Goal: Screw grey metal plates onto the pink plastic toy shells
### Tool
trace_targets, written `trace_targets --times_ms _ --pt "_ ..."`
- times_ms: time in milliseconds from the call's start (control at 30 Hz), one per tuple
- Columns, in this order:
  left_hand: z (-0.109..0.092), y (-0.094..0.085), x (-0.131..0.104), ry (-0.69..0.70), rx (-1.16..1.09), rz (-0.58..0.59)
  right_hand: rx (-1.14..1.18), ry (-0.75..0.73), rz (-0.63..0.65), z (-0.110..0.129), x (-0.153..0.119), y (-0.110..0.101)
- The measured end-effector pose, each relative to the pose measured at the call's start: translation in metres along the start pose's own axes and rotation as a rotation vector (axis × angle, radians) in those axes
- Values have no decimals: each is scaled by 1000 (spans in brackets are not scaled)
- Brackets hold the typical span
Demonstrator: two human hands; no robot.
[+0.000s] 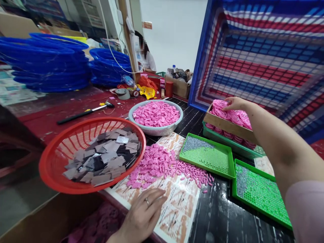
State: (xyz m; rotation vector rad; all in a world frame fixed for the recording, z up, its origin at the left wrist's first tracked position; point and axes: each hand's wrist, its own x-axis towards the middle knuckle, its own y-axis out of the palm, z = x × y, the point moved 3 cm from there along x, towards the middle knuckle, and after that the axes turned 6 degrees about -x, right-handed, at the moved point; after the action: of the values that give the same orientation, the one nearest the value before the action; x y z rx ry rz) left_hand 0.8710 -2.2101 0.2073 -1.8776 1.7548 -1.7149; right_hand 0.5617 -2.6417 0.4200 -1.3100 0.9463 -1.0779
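My left hand [144,212] rests near the table's front edge on a patterned paper sheet [174,216]. Its fingers are stretched out, nothing is in them, and a ring is on one finger. Just beyond lies a loose heap of flat pink plastic pieces [154,165], running into small pink cylinder-shaped pieces [194,172] on the right. At the far right, my right hand [236,104] reaches to a cardboard box [227,125] of larger pink plastic parts [242,118]. Its fingers are bent down and pinched on one of them; the fingertips are partly hidden.
A red basket [54,168] holds grey and black flat pieces. A grey basin [162,130] holds pink pieces. Two green trays [217,162] contain small metal parts. Behind stand a hammer [86,113], stacked blue rings [50,71], a tilted blue crate [199,84] and a seated person [149,62].
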Motion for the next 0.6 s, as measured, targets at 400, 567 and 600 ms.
trace_targets --times_ms 400,567,600 --pt "-3 -3 4 -11 -56 -7 43 16 -63 13 -11 -12" --pt "-1 0 2 -4 -56 -3 140 -97 -80 36 -62 -40" --pt "0 0 2 0 -52 -6 157 -167 -53 49 -81 -39"
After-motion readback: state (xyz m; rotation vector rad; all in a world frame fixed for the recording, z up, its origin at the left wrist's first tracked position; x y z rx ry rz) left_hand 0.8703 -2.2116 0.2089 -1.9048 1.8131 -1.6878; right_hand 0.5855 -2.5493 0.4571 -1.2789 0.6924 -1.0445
